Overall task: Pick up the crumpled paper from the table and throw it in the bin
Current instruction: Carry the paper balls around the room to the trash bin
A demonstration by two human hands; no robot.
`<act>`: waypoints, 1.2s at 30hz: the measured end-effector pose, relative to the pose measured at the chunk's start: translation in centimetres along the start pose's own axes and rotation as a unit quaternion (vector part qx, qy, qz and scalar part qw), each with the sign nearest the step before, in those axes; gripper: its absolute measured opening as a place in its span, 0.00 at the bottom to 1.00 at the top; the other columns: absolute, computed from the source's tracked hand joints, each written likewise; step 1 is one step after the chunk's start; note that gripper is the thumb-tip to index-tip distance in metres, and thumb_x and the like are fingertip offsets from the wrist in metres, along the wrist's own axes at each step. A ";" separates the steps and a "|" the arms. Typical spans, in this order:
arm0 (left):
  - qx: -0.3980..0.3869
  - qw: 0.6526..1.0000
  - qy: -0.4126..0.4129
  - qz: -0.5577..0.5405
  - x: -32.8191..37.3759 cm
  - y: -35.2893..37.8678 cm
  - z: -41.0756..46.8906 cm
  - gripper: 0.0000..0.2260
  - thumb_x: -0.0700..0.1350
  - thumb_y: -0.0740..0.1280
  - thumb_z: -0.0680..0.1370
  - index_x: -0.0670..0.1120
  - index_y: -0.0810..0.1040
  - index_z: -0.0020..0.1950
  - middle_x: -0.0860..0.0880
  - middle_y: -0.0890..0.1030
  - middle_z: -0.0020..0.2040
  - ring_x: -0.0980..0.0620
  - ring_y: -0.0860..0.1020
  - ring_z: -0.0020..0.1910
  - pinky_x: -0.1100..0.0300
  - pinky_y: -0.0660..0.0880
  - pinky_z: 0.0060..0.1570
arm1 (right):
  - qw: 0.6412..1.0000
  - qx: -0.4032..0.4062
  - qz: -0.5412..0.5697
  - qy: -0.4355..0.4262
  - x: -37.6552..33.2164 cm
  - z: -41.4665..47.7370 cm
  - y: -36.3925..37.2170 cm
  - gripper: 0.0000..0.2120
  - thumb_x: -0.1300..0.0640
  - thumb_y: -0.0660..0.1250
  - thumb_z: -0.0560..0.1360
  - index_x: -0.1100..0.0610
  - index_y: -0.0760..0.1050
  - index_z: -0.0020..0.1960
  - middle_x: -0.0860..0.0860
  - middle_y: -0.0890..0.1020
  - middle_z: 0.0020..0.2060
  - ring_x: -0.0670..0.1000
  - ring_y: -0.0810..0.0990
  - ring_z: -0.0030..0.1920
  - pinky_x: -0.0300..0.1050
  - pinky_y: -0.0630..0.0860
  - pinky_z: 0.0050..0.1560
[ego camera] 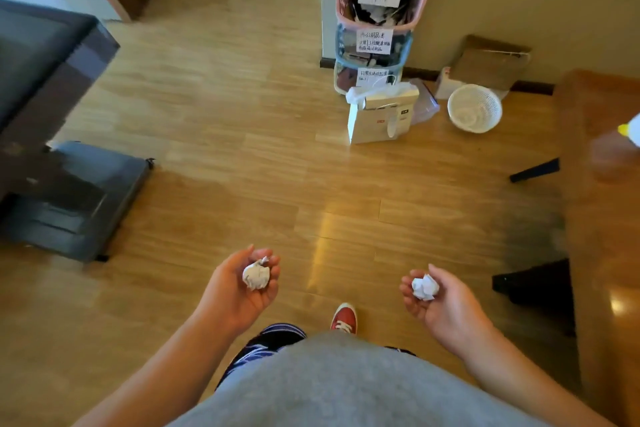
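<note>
My left hand (239, 291) is palm up over the wooden floor, its fingers curled around a white crumpled paper ball (256, 275). My right hand (446, 305) is also palm up and cups a second crumpled paper ball (424, 286). The bin, a white mesh basket (474, 109), stands on the floor far ahead and to the right, near the wall. It holds some white paper. Both hands are well short of it.
A wooden table (606, 219) runs along the right edge. A white paper bag (379, 118) and a stack of labelled plastic baskets (377, 11) stand left of the bin. A dark cabinet (52, 87) and a dark case (79, 198) lie at the left. My red shoe (344, 317) shows below.
</note>
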State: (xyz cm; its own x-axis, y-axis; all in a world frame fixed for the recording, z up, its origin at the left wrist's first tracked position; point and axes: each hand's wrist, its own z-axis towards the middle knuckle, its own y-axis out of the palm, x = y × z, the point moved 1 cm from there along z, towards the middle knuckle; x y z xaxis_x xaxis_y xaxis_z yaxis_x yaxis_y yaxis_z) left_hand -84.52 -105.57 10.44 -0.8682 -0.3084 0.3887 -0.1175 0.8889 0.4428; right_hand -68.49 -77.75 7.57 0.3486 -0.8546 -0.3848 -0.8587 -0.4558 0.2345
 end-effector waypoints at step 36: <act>-0.161 0.892 -0.197 0.374 2.4 54.4 30.9 0.08 0.46 0.71 0.62 0.42 0.84 0.36 0.44 0.83 0.37 0.50 0.80 0.31 0.61 0.78 0.29 | 0.915 0.171 0.358 -0.079 -28.7 11.5 -7.6 0.13 0.52 0.62 0.79 0.62 0.76 0.50 0.59 0.84 0.36 0.56 0.84 0.36 0.48 0.82 0.35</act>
State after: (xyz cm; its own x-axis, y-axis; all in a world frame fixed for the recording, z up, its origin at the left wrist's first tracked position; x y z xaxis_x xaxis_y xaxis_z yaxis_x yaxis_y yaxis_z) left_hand -107.89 -47.51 10.53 -0.7549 0.5298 0.3866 0.6553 0.6329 0.4123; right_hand -76.25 -46.87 6.51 -0.3837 -0.8444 -0.3738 -0.9226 0.3335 0.1938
